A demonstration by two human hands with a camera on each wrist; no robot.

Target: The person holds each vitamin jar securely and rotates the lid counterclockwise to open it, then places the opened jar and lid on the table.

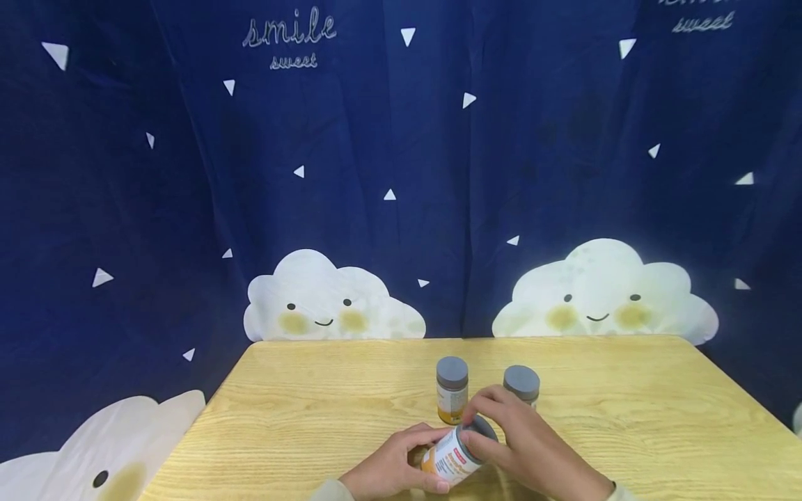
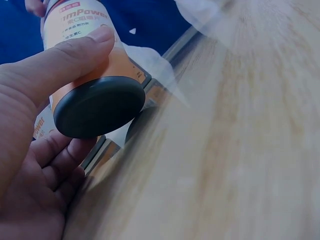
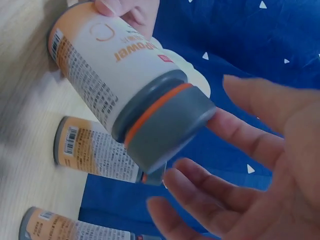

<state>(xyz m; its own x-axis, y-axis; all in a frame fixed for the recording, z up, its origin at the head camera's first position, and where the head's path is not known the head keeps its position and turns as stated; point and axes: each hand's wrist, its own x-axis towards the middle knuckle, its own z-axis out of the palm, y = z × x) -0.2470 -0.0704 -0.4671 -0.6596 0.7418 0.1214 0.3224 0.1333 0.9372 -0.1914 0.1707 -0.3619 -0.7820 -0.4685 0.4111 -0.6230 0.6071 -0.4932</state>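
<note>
My left hand (image 1: 396, 467) grips a white and orange supplement bottle (image 1: 452, 458) around its lower body, tilted with its lid toward the right. The thumb lies along the label in the left wrist view, above the bottle's dark base (image 2: 100, 107). My right hand (image 1: 532, 442) is at the grey lid (image 3: 170, 130). In the right wrist view one fingertip meets the lid's edge, while the thumb stands apart from it and the other fingers are loosely bent. An orange band (image 3: 155, 112) shows between lid and neck.
Two similar grey-lidded bottles stand behind the hands: one upright bottle (image 1: 452, 400) near the middle, another bottle (image 1: 522, 383) partly hidden by the right hand. The light wooden table (image 1: 313, 396) ends at a dark blue curtain (image 1: 351, 139) printed with clouds.
</note>
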